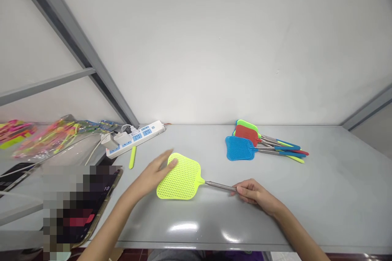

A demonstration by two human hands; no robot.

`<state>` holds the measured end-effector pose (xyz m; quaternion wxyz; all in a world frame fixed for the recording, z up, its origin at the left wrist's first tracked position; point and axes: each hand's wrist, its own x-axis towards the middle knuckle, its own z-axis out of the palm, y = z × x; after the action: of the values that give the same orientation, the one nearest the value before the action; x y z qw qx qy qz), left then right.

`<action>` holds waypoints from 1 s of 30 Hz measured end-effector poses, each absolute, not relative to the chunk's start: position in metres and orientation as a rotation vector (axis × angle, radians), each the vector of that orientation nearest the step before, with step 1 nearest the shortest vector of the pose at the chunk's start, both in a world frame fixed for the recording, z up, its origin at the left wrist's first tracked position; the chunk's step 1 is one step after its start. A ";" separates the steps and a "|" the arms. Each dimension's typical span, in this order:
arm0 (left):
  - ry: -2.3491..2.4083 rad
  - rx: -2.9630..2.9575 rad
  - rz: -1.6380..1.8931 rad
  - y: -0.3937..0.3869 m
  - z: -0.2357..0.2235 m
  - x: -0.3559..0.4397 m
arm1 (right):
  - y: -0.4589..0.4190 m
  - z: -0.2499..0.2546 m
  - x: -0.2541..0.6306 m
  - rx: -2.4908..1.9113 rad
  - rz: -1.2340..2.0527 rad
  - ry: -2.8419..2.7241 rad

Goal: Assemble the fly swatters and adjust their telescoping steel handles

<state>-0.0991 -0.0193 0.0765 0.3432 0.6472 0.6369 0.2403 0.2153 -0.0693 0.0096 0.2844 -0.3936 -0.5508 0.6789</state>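
Note:
A yellow fly swatter lies on the grey table in front of me. My left hand rests with fingers stretched out at the left edge of its mesh head, fingertips touching the top corner. My right hand is closed around the swatter's thin metal handle. Farther back on the right lies a pile of fly swatters, blue, red and green, with their handles pointing right.
A white power strip with plugs sits at the back left, and a loose yellow handle piece lies near it. A phone lies at the left edge. Packs of colourful items fill a side shelf. A white wall stands behind.

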 end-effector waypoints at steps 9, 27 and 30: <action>2.406 1.809 0.151 0.046 0.032 -0.175 | -0.066 -0.001 0.224 -0.966 1.840 -1.115; 2.254 1.742 0.574 0.023 0.026 -0.166 | -0.068 0.001 0.223 -0.926 1.780 -1.011; 1.861 1.528 0.763 0.001 0.040 -0.136 | -0.068 0.000 0.223 -0.905 1.798 -1.018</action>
<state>-0.1358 0.0006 0.0404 0.3030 0.5765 0.7021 0.2880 0.2232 -0.0677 0.0004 0.4286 -0.3625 -0.4077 0.7202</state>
